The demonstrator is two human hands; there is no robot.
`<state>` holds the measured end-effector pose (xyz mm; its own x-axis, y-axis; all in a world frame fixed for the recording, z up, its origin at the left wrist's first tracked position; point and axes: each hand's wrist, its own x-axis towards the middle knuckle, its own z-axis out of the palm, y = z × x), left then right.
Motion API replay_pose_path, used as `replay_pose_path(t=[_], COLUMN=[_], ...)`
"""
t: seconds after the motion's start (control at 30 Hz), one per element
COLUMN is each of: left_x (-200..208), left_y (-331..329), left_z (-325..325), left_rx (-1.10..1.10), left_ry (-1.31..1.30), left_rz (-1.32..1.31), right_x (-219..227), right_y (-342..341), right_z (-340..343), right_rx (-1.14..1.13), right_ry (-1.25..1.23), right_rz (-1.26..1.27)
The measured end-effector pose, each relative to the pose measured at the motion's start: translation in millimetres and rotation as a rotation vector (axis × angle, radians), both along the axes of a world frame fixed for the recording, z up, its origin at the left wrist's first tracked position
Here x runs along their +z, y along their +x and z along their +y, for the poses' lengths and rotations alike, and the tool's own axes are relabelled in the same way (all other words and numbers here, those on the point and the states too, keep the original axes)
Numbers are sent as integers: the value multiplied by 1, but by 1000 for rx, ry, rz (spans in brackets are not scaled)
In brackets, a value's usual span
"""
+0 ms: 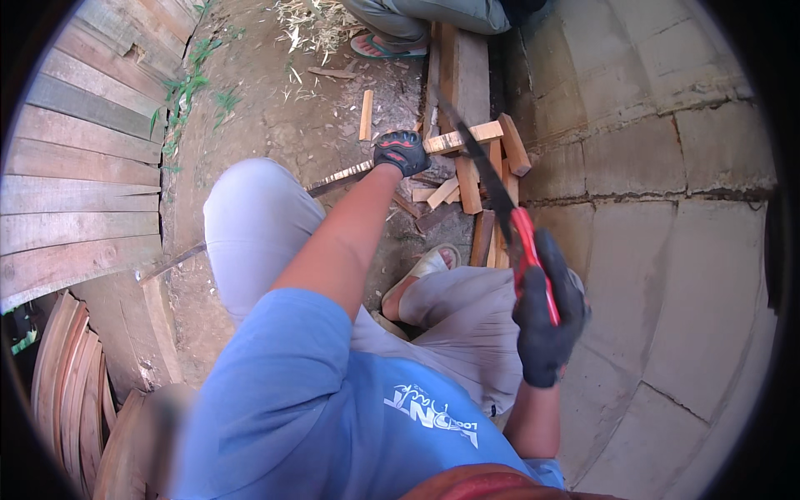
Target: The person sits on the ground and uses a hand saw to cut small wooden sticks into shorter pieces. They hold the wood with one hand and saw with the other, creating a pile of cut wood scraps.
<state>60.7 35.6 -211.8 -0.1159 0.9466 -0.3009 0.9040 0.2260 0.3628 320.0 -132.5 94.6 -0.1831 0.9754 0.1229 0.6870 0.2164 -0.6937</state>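
Observation:
My right hand [550, 308], in a black glove, is wrapped around the red handle of a hand saw [533, 254]. The dark blade slants up and to the left, crossing in front of a light wooden strip [462, 138]; whether it touches the wood I cannot tell. My left hand [401, 152], in a black glove with red trim, is closed on that strip's left end. A darker length with a pale edge [342, 175] runs out on the hand's other side; I cannot tell whether it is the same piece. Beneath the strip are short wood offcuts [468, 185].
A thick wooden beam [471, 75] extends away beyond the offcuts. Another person's sandalled foot [387, 47] is beside it, near wood shavings [315, 25]. A block wall [642, 175] stands on the right, plank boarding [79, 192] on the left. Curved wood pieces [71, 375] lean at lower left.

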Motion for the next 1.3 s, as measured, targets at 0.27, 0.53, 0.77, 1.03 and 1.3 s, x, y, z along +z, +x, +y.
replay_pose_path(t=[0.27,0.53,0.77,1.03,1.3], left_x=[3,-5,-4,12,18], left_y=[1,-4,2,-6,-18], left_z=[2,-2,1,7,22], left_rx=[-39,-25,8,-32,-145], left_ry=[46,85,44,-37,-264], left_rz=[-33,-43,-61,-76,-206], right_x=[-101,-74,-107,-150,-152], right_y=[-47,-53,-86,-54,-45], right_z=[40,41,102,75,49], right_rx=[24,37,43,193,71], right_ry=[-62,-147,-119,169,-95], right_rz=[54,-47,-95,-154,-6])
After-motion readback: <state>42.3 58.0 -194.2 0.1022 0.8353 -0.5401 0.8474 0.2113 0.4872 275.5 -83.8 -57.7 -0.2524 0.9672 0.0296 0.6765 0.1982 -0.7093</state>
